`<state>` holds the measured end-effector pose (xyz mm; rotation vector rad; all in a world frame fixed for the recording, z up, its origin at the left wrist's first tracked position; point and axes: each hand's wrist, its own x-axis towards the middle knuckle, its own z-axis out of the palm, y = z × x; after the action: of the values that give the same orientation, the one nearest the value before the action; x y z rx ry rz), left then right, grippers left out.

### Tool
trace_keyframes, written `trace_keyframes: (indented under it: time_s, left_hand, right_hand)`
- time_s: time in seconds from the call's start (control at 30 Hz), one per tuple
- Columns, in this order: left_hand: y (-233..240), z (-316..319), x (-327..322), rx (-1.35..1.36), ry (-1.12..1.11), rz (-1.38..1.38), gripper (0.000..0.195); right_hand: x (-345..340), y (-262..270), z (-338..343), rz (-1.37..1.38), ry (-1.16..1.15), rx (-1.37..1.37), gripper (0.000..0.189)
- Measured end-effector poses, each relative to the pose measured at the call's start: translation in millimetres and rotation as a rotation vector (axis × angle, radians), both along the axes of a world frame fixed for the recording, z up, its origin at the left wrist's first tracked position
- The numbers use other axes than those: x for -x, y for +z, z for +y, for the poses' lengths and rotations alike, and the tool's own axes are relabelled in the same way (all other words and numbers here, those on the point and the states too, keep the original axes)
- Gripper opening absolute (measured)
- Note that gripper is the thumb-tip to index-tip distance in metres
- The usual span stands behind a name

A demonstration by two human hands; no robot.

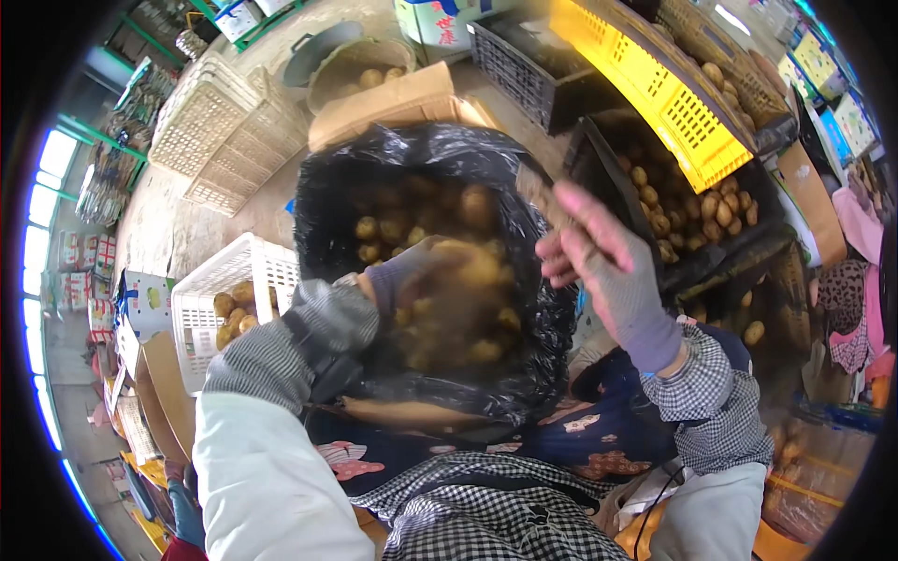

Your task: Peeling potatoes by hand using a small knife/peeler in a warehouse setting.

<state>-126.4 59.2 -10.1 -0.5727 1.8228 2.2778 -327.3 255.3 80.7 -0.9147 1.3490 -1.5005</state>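
Note:
My left hand (pixel 410 270), in a grey-purple knit glove, reaches into a carton lined with a black plastic bag (pixel 330 231). Its fingers are blurred against the yellowish potatoes (pixel 477 270) there, and whether they grip one is unclear. More potatoes (pixel 368 228) lie deeper in the bag, some smeared by motion. Over the carton's right edge is my right hand (pixel 607 273), gloved with bare fingertips, its fingers apart and nothing seen in it. Beyond that hand, a dark crate (pixel 582 158) holds many potatoes (pixel 719 210).
A yellow plastic crate (pixel 673 105) rests tilted over the dark crate. To the left stand a white plastic basket (pixel 189 336) with potatoes and stacked beige baskets (pixel 231 140). A round basket (pixel 330 73) with potatoes sits behind the carton's raised cardboard flap (pixel 386 102). Another person's arm (pixel 184 512) shows lower left.

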Motion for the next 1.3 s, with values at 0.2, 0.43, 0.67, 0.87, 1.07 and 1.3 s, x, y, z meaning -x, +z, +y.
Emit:
trace_keyframes:
  time_s: [0.2, 0.43, 0.67, 0.87, 1.07, 1.3]
  left_hand:
    - [48, 44, -53, -0.989, 0.495, 0.131, 0.055]
    - [24, 69, -54, -1.108, 0.568, 0.334, 0.052]
    - [38, 71, -57, -1.123, 0.563, 0.356, 0.05]
    - [30, 72, -60, -1.089, 0.614, 0.366, 0.056]
    - [41, 80, -51, -1.092, 0.712, 0.337, 0.059]
    - [30, 76, -58, -1.019, 0.574, 0.389, 0.054]
  right_hand:
    - [-36, -31, -1, 0.214, 0.228, 0.004, 0.047]
    - [-80, -54, -11, 0.506, 0.33, 0.332, 0.042]
    - [-79, -56, -22, 0.587, 0.159, 0.426, 0.052]
    - [-79, -57, -22, 0.448, 0.195, 0.393, 0.045]
    - [-81, -48, -17, 0.79, 0.373, 0.527, 0.039]
    - [-66, -30, -12, 0.081, 0.027, -0.048, 0.042]
